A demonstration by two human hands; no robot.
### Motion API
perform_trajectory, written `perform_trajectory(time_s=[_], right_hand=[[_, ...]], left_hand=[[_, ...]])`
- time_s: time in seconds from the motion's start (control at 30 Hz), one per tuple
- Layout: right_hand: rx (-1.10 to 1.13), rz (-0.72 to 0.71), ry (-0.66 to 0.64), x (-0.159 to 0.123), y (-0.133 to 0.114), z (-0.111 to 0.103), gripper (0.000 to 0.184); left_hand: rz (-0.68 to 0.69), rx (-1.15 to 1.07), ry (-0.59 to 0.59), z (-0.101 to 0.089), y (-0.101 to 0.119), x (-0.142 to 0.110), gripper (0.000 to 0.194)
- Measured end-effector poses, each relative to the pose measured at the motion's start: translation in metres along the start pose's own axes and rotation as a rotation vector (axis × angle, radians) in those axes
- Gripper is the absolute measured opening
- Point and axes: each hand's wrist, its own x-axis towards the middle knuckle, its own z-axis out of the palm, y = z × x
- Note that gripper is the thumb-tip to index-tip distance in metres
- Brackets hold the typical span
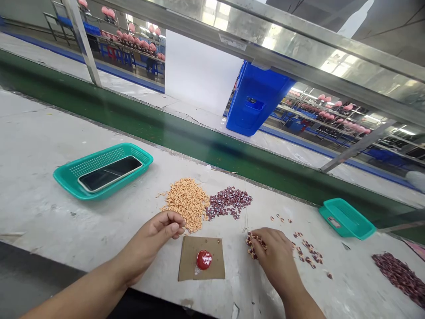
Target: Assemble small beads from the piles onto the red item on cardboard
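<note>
"Take the cardboard square as the clock's centre; where are the hands?"

"The left hand is at ten, thumb close against curled fingers; I can't tell whether a small piece is pinched there. The right hand is at three, bent down over a cluster of two-tone pieces; it touches them, but its grip is hidden, so I can't say if any are grasped."

"And around them?"

"A glossy red round object sits on the cardboard; the orange pile lies just short of twelve, against the purple pile at one; loose two-tone pieces lie at three, past the right hand."

"Farther out?"

"A large teal basket at ten, with a phone inside; a smaller teal basket between two and three; a dark red pile at three."
</note>
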Motion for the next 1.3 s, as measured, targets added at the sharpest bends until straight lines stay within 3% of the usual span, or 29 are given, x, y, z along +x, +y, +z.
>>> perform_trajectory(time_s=[0.07,0.2,0.33,0.5,0.57,0.73,0.87,1.13,1.2,1.3], right_hand=[[-0.024,-0.114,-0.114,0.018,-0.028,0.005,0.016],[-0.019,-0.230,-0.210,0.055,-0.072,0.023,0.013],[-0.041,-0.270,-0.269,0.075,-0.081,0.037,0.011],[-0.021,-0.260,-0.316,0.080,-0.079,0.037,0.013],[0.005,-0.249,-0.325,0.080,-0.080,0.036,0.011],[0.129,-0.216,-0.340,0.082,-0.082,0.039,0.014],[0.306,-0.141,-0.324,0.080,-0.083,0.039,0.018],[0.930,0.101,-0.402,0.056,-0.078,0.015,0.018],[1.050,0.137,-0.410,0.049,-0.079,0.008,0.021],[1.251,0.193,-0.432,0.036,-0.089,0.001,0.024]], left_hand=[[0.022,0.001,0.015,-0.001,0.005,0.000,0.015],[0.067,0.019,0.073,-0.011,0.011,-0.002,0.013],[0.084,0.065,0.179,-0.032,0.014,-0.003,0.016],[0.118,0.223,0.273,-0.053,0.018,0.002,0.018],[0.115,0.399,0.230,-0.057,0.019,0.006,0.016],[0.134,0.982,-0.080,-0.058,0.017,0.016,0.016],[0.163,1.218,-0.100,-0.050,0.011,0.017,0.018],[0.186,1.249,-0.093,-0.041,0.012,0.016,0.023],[0.179,1.143,-0.068,-0.038,0.014,0.014,0.019],[0.147,0.798,-0.033,-0.023,0.014,0.011,0.011]])
